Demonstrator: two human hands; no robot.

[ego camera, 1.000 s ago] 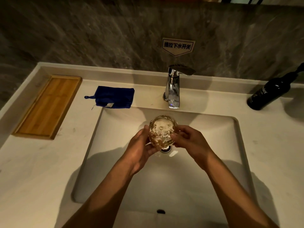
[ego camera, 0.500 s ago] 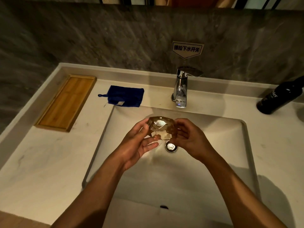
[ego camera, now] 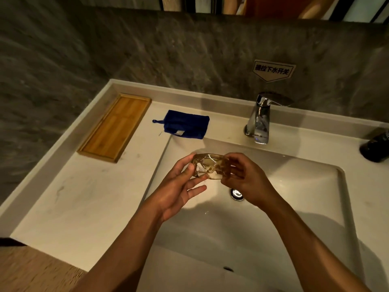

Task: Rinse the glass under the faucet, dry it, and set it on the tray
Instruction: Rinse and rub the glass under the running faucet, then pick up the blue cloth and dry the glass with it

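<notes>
A short clear faceted glass (ego camera: 210, 166) hangs over the left part of the white sink basin (ego camera: 294, 186), held between both hands. My left hand (ego camera: 181, 190) touches its left side with thumb and fingertips, the other fingers spread. My right hand (ego camera: 246, 182) grips its right side. The chrome faucet (ego camera: 260, 121) stands behind and to the right, with no water running from it. A folded dark blue cloth (ego camera: 186, 124) lies on the counter behind the basin's left corner. The empty bamboo tray (ego camera: 114, 126) sits at the counter's far left.
A dark bottle (ego camera: 375, 146) lies at the right edge of the counter. The drain (ego camera: 237, 193) shows beneath my right hand. A grey stone wall with a small sign (ego camera: 272, 69) rises behind the counter. A wooden surface (ego camera: 31, 270) borders the counter at lower left.
The glass has moved left, away from under the faucet spout, and is now level rather than tilted toward me. My view has swung left, so the tray and cloth sit nearer the middle.
</notes>
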